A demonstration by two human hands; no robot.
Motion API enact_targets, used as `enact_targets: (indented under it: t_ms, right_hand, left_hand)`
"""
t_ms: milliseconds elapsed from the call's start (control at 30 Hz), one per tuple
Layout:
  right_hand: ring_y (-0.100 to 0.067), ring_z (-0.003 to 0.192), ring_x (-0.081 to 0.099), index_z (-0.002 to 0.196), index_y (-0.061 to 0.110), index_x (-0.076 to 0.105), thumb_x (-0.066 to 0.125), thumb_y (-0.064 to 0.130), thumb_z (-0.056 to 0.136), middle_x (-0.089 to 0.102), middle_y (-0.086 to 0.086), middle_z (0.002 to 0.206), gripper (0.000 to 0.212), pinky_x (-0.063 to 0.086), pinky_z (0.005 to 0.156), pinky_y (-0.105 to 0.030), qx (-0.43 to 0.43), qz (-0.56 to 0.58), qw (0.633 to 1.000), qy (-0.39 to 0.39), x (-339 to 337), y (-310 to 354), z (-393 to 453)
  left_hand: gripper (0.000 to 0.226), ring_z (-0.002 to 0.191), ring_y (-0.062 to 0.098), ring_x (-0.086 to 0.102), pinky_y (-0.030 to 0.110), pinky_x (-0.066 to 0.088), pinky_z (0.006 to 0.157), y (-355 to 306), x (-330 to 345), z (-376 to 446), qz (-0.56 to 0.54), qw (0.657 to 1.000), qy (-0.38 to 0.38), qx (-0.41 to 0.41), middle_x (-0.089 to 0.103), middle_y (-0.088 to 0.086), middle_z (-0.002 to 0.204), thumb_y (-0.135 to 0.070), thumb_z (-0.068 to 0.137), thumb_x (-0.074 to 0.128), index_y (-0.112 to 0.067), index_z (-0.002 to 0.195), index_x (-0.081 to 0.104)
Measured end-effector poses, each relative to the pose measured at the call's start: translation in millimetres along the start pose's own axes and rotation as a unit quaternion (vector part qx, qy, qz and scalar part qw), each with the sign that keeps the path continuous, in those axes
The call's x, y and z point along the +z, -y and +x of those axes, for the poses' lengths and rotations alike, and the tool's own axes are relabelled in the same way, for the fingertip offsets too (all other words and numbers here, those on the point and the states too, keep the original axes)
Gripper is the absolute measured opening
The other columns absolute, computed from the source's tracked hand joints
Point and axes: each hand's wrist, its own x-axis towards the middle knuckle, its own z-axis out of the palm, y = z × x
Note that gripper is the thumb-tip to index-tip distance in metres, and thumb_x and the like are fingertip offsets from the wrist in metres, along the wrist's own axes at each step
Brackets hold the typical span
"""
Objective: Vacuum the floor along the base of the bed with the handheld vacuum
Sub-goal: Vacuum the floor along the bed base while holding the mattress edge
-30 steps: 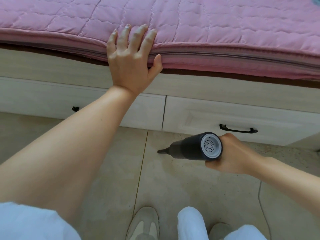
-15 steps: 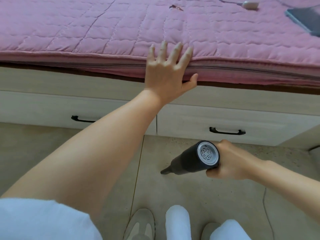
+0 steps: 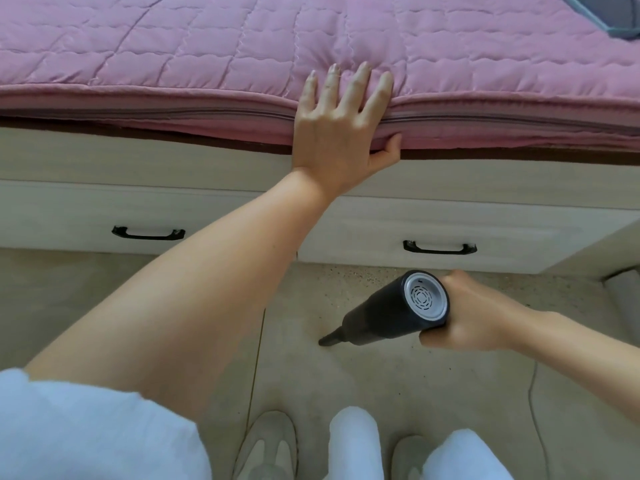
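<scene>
The right hand grips the vacuum at lower right of the frame, its nozzle tip touching or just above the floor, pointing lower left. The left hand, fingers spread with the thumb tucked under, braces on the mattress edge at upper centre. Grit speckles the tile below the drawers; best to sweep the nozzle low and slowly toward that strip, overlapping passes

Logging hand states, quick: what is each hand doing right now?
Left hand: open, fingers straight on the mattress, thumb under its edge.
Right hand: closed around the vacuum.
</scene>
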Motion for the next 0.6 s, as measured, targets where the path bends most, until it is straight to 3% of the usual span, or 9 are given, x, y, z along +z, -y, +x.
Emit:
enact_targets:
  t_ms: [200, 400, 600]
  right_hand:
    - [-0.009, 0.046, 0.035, 0.068, 0.026, 0.041, 0.059, 0.031, 0.054, 0.04, 0.004, 0.05, 0.024, 0.026, 0.041, -0.021, 0.0, -0.018, 1.0, -0.001, -2.8, -5.8, 0.9]
    - [-0.007, 0.046, 0.038, 0.069, 0.027, 0.043, 0.06, 0.032, 0.053, 0.052, 0.002, 0.063, 0.025, 0.028, 0.041, -0.021, 0.007, -0.018, 1.0, 0.006, -6.0, -8.6, -0.9]
    - [-0.009, 0.047, 0.037, 0.067, 0.024, 0.042, 0.058, 0.033, 0.054, 0.049, 0.0, 0.055, 0.023, 0.026, 0.042, -0.022, 0.009, -0.044, 0.999, -0.026, 3.0, -9.2, 4.4]
  left_hand:
    - [0.059, 0.12, 0.039, 0.057, 0.053, 0.042, 0.103, -0.4, 2.1, -1.6, 0.005, 0.999, -0.034, 0.0, 0.061, 0.009, 0.132, -0.052, 0.085, 0.046, -0.018, 0.131, 0.061]
    - [0.058, 0.119, 0.038, 0.058, 0.053, 0.043, 0.103, -0.5, 3.5, -1.7, 0.004, 0.998, -0.055, -0.001, 0.062, 0.009, 0.13, -0.052, 0.085, 0.046, -0.018, 0.13, 0.062]
    - [0.056, 0.116, 0.038, 0.06, 0.052, 0.046, 0.101, -0.1, 6.9, -1.9, 0.002, 0.996, -0.085, -0.004, 0.064, 0.009, 0.127, -0.05, 0.083, 0.049, -0.018, 0.127, 0.064]
